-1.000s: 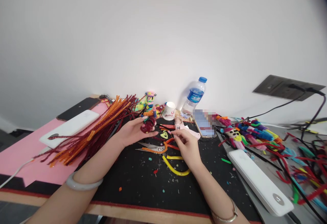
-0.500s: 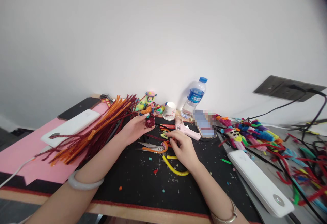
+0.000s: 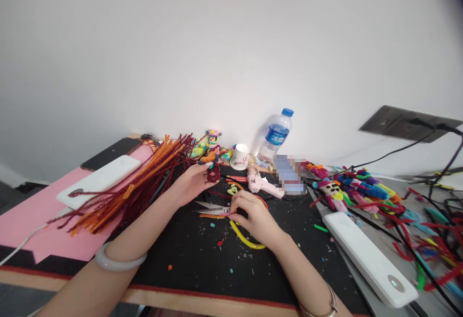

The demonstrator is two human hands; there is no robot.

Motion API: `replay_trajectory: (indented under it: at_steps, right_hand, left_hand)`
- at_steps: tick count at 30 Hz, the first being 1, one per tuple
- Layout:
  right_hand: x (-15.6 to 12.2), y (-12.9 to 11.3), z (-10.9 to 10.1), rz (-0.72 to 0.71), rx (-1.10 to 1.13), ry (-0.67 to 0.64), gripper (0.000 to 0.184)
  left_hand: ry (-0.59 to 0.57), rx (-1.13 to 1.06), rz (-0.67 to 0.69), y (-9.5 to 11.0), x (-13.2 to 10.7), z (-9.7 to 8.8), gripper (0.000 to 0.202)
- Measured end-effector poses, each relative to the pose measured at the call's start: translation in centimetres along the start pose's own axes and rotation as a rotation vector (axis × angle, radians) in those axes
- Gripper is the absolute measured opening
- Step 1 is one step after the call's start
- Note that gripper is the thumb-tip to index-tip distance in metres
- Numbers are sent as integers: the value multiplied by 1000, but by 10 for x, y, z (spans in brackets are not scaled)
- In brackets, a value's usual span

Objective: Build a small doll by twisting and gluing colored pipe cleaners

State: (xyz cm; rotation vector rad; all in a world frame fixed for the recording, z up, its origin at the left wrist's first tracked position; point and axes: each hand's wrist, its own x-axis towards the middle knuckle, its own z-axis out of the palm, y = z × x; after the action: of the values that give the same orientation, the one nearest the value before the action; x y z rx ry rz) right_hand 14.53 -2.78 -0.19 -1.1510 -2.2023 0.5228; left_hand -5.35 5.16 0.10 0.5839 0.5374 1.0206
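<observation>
My left hand (image 3: 195, 180) is closed around a small dark red fuzzy pipe-cleaner piece (image 3: 213, 173), with orange and teal parts near its fingertips. Much of that piece is hidden by the fingers. Over the black mat (image 3: 202, 264), my right hand (image 3: 255, 215) has its fingers closed at the pivot of metal scissors (image 3: 213, 210), whose blades point left, slightly apart. A yellow curved band (image 3: 248, 241) comes out below this hand; I cannot tell whether it is a scissor handle. An orange pipe cleaner (image 3: 211, 216) lies along the lower blade.
Loose orange and dark red pipe cleaners (image 3: 119, 196) lie at left beside a white power bank (image 3: 99, 181). Behind stand a paper cup (image 3: 239, 157) and a water bottle (image 3: 277, 138). A pink glue gun (image 3: 265, 187) lies before them. Pipe-cleaner dolls (image 3: 334, 194) crowd the right.
My right hand has lowered onto the scissors and closed its fingers at their pivot. The orange pipe cleaner now shows less, below the blade. My left hand has barely moved.
</observation>
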Motion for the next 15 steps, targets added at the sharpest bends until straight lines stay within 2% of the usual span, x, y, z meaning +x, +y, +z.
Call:
replay_trajectory:
  at_steps: [6, 9, 13, 15]
  right_hand:
    - [-2, -6, -3, 128, 103, 101, 9]
    - [-3, -6, -2, 192, 185, 198, 10]
    - [-3, -2, 0, 219, 208, 338, 6]
    - [-3, 0, 1, 225, 201, 366, 5]
  left_hand:
    - [45, -57, 29, 2, 0, 0, 7]
    - [44, -94, 35, 3, 1, -1, 9]
    - [46, -117, 35, 3, 0, 0, 10]
    - [46, -120, 38, 3, 0, 0, 9]
